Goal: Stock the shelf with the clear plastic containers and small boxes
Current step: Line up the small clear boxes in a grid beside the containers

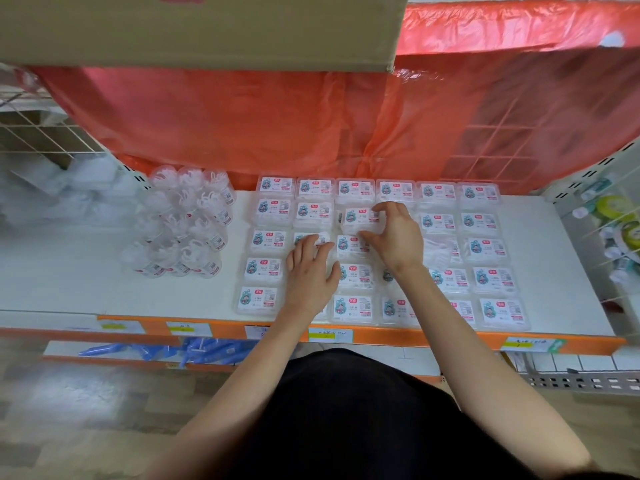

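Several small clear boxes with white labels lie in rows on the white shelf. My right hand grips one small box, slightly tilted, in the second row from the back, thumb on its near edge and fingers over its far right corner. My left hand rests flat with straight fingers on the boxes of the third and fourth rows, just left of the right hand. To the left stands a cluster of several clear round plastic containers holding white pieces.
Red plastic sheeting hangs behind the shelf, and a cardboard box sits above. The orange shelf edge carries price tags. Blue items lie on the lower shelf. A wire rack with goods stands at right.
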Motion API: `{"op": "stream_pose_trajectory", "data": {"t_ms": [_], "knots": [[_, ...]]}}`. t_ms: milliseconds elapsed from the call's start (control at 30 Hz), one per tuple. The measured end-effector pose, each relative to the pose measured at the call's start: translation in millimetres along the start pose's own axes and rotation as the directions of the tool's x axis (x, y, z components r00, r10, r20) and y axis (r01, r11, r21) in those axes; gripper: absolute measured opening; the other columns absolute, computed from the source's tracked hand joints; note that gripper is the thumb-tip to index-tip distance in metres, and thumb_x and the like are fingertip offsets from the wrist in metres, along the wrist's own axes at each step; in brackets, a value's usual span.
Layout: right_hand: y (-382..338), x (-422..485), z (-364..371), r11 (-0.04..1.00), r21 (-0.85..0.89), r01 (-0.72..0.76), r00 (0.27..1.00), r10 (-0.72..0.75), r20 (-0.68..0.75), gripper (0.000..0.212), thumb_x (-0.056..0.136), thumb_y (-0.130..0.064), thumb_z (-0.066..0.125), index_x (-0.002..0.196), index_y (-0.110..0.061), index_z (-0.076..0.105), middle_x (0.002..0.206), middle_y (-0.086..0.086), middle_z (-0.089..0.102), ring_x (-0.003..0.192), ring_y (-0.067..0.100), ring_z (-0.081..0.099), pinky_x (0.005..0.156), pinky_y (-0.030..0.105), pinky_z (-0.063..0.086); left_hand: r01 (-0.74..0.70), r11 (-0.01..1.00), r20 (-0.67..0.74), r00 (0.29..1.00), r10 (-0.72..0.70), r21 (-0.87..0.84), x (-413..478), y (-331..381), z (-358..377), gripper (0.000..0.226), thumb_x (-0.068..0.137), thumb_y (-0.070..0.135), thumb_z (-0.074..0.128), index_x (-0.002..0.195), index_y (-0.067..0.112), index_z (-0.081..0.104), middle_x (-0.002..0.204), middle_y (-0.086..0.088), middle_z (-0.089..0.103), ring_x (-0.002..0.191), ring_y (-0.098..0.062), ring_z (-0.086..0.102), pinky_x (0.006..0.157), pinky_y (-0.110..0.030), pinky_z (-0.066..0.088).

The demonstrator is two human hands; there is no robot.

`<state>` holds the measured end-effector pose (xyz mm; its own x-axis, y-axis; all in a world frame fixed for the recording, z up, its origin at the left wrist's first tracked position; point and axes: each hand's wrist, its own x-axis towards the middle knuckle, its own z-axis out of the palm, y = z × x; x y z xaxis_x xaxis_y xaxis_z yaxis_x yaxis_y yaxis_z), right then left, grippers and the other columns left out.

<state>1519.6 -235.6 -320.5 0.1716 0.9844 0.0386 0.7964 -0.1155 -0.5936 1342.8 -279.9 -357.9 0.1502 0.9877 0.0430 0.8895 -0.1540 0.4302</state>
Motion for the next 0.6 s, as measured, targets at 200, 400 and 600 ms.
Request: {"op": "stream_pose_trajectory", "data": {"t_ms": [200,400,600], "knots": [[-9.9,6.2,6.7,0.998,-0.061,0.018,0.999,-0.015,0.048,0.048,0.086,-0.032,0.073,0.124,-0.013,0.051,0.128,0.004,0.055,0.107,0.029,0.058,0.098,0.041,0.041,0.001,1.000,-0.001,1.000,-0.001,0.027,-0.4,0.3,0.2,0.053,0.089,0.043,0.031,0.128,0.018,0.056,0.138,-0.006,0.046,0.133,-0.028,0.037,0.108,-0.042,0.027],[-5.8,5.6,16.6,0.992,-0.120,0.033,0.997,-0.023,0.078,0.045,0.087,-0.030,0.069,0.126,-0.015,0.051,0.129,0.002,0.056,0.120,0.026,0.053,0.102,0.042,0.034,0.013,0.998,0.025,1.000,-0.014,0.055,0.1,1.6,-1.6,0.057,0.088,0.045,0.027,0.131,0.019,0.055,0.140,-0.006,0.046,0.134,-0.027,0.036,0.109,-0.041,0.027],[4.4,-5.1,1.9,0.997,-0.046,0.059,0.998,-0.059,0.001,0.048,0.085,-0.026,0.070,0.130,-0.016,0.056,0.143,0.006,0.048,0.131,0.027,0.045,0.108,0.042,0.030,0.019,0.999,0.028,0.999,-0.020,0.028,2.1,2.6,-2.4,0.044,0.093,0.036,0.044,0.132,0.018,0.054,0.141,-0.007,0.044,0.136,-0.028,0.034,0.111,-0.040,0.024]]}}
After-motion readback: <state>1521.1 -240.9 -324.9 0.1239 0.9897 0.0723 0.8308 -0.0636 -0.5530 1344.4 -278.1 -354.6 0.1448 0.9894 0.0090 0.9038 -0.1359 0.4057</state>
